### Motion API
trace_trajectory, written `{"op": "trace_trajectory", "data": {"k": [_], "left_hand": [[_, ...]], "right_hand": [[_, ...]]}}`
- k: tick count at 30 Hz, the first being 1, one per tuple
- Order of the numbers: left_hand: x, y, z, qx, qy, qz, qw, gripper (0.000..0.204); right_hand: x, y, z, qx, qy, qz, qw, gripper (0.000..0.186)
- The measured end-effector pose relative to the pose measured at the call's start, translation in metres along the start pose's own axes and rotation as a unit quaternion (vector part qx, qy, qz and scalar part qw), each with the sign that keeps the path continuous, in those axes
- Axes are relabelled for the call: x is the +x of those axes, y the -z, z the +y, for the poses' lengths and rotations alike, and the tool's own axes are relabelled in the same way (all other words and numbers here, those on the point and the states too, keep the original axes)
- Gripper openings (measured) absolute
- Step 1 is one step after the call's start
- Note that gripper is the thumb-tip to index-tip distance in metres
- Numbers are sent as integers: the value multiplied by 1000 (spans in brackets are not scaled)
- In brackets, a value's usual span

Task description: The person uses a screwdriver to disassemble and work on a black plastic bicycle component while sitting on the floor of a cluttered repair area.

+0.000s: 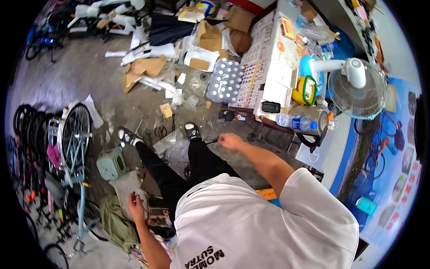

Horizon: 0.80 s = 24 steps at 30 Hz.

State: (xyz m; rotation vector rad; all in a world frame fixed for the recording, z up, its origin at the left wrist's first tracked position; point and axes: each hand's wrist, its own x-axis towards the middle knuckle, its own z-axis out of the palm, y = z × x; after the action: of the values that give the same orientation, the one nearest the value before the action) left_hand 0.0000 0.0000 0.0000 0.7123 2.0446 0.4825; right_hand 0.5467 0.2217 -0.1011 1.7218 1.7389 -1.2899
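My right hand (228, 141) is out beside the worktable, fingers closed on a thin dark tool (211, 142) that points left, above the floor. Low on the left, my left hand (135, 204) hangs with loosely bent, separated fingers and nothing visible in it, near a cloth-covered pad (125, 188) and an olive jacket (109, 217). A green-grey plastic stool (111, 163) stands beyond that hand. Loose tools (159, 131) lie on the floor near my feet.
Bicycles (71, 139) line the left. Cardboard (143, 69), plastic wrapping and a polka-dot cushion (224, 80) cover floor ahead. On the right, a cluttered table (277, 85) holds bottles (302, 123) and a black phone (270, 107); a white fan (357, 85) stands beside it.
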Motion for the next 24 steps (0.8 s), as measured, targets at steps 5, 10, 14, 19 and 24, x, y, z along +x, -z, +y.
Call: {"op": "trace_trajectory", "data": {"k": [5,10,14,19,24], "left_hand": [[114,28,27,16,1,-34,999,44],[323,133,54,168,-35,-112,979,36],[437,109,190,488,-311,-193,792,29],[466,18,297,450,-430,-198,757,30],[424,-58,276,571,-370,-258,686,29]], "right_hand": [[22,14,-7,160,-67,131,976,35],[27,-27,-96,362,-137,264,884,32],[-30,-91,-168,555,-255,345,712,26],[-85,-198,-216,511,-317,368,709,22],[-58,-204,-235,697,-267,281,603,17]]}}
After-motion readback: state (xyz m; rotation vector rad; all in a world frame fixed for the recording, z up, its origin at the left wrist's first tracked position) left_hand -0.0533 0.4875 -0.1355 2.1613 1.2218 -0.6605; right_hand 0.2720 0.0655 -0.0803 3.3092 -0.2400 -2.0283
